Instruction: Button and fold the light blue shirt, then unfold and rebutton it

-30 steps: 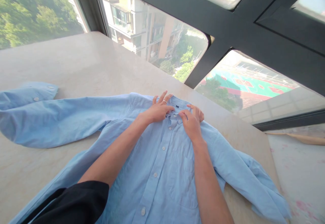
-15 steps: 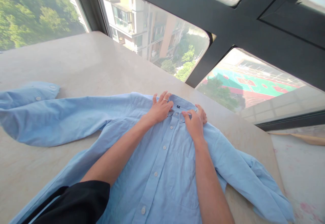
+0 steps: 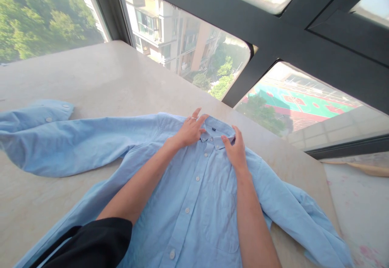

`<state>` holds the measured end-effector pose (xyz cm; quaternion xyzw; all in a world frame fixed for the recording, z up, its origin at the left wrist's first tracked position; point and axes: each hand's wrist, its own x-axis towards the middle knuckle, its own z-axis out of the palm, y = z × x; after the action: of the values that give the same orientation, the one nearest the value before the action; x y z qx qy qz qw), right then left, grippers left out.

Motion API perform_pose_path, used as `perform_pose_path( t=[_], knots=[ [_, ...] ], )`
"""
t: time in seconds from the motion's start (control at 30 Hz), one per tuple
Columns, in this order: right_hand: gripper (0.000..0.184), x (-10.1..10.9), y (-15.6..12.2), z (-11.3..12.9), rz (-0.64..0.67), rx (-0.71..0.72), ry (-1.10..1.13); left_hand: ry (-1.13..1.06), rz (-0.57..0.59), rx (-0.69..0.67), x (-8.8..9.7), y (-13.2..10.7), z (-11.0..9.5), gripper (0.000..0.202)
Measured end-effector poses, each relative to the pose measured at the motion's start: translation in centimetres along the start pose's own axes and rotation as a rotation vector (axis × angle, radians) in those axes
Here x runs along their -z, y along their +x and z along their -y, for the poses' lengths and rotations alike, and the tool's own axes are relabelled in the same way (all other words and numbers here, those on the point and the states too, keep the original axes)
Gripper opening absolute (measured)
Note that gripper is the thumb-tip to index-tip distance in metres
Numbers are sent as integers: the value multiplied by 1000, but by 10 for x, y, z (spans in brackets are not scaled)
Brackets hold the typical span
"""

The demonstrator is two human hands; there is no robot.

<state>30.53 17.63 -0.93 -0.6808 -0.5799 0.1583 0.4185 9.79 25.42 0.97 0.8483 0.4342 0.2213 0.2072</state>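
A light blue button-up shirt (image 3: 194,195) lies front up on a pale stone-like surface, its white buttons fastened down the placket. Its collar (image 3: 218,127) is at the far end, with a small dark label inside. My left hand (image 3: 190,131), a ring on one finger, rests at the collar's left side with fingers spread. On the collar's right side is my right hand (image 3: 238,150), thumb and fingers apart around the edge. Both hands touch or nearly touch the cloth; the exact contact is hidden. The left-side sleeve (image 3: 91,142) stretches out and folds back; the other sleeve (image 3: 304,215) slants toward the lower right.
Dark window frames (image 3: 273,37) border the pale surface (image 3: 100,77) at the back. Through the glass are trees, a building and a coloured sports court. A whitish patterned surface (image 3: 361,207) lies at the right.
The fingers of both hands have loosened from the collar and spread apart. More of the collar points shows now. The shirt has stayed in place.
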Motion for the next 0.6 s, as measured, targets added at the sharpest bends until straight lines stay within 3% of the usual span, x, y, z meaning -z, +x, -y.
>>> perform_pose_path(
  t=[0.1, 0.23, 0.43, 0.6],
  knots=[
    [72, 10, 1, -10, 138, -6, 120, -93, -9, -25, 3, 2, 8, 59],
    [69, 21, 2, -19, 268, 24, 134, -50, 54, -99, 2, 2, 16, 55],
    [73, 15, 4, -23, 138, 0, 119, 23, 44, -63, -6, 1, 23, 46],
    [37, 10, 5, -29, 2, 70, 94, 50, 22, -57, -8, -1, 25, 42]
  ],
)
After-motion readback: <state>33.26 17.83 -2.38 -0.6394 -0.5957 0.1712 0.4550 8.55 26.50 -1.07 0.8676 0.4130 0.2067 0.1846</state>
